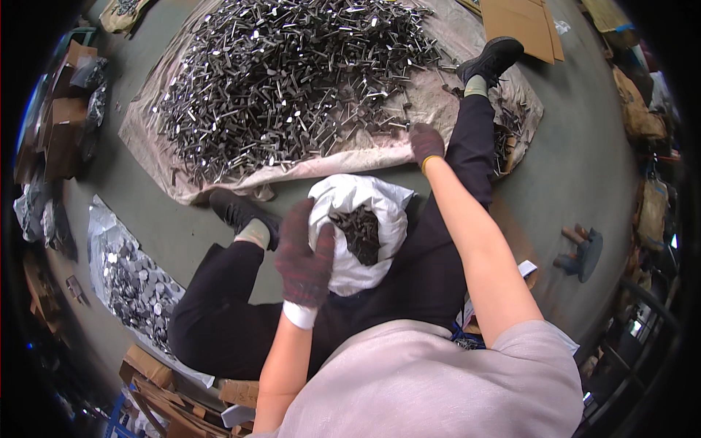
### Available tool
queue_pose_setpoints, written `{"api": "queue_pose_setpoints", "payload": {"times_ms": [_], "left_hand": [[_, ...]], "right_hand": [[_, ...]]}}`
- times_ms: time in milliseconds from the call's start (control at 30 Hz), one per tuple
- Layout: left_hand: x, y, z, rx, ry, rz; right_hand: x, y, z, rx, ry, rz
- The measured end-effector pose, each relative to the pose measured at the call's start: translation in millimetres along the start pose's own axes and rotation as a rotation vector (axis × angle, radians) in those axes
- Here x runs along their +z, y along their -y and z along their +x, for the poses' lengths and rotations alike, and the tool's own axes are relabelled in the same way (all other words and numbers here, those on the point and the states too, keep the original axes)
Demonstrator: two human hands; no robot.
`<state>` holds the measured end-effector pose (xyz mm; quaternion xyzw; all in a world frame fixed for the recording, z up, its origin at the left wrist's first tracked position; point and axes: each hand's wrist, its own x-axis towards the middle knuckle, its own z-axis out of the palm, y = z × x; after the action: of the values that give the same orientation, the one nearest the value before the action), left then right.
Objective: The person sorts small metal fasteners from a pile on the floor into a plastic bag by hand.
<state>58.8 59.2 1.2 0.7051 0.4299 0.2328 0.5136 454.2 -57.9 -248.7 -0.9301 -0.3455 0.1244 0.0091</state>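
Between my legs stands a white woven sack (365,275), its mouth open and rolled down around dark metal pieces (358,232) inside. My left hand (303,255), in a dark red glove, holds the sack's left side, with the rim between thumb and fingers. My right hand (426,143), gloved alike, reaches to the near edge of a pale cloth (343,160). Its fingers look curled, and what they hold, if anything, is hidden. On the cloth lies a big heap of short metal pins (285,87), some of them close to the right hand.
At the left, a plastic sheet (98,226) bears several round metal discs (142,285). Flat cardboard (518,29) lies at the far right. A small stool (584,255) lies tipped over at the right. Cardboard boxes (67,131) line the left side. My shoes (493,60) rest by the cloth.
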Motion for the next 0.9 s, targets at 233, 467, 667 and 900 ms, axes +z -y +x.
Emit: {"api": "queue_pose_setpoints", "payload": {"times_ms": [233, 467, 667, 900], "left_hand": [[12, -3, -23, -0.07, 0.187, -0.068], [27, 8, -12, -0.323, 0.256, -0.227], [29, 27, -12, -0.523, 0.236, -0.284], [29, 26, -9, -0.556, 0.197, -0.325]], "right_hand": [[-24, 197, -16, 0.03, 0.317, -0.047], [-46, 254, 33, 0.067, 0.416, -0.037], [-3, 267, 14, 0.004, 0.098, 0.022], [14, 252, 6, -0.18, 0.088, -0.089]]}}
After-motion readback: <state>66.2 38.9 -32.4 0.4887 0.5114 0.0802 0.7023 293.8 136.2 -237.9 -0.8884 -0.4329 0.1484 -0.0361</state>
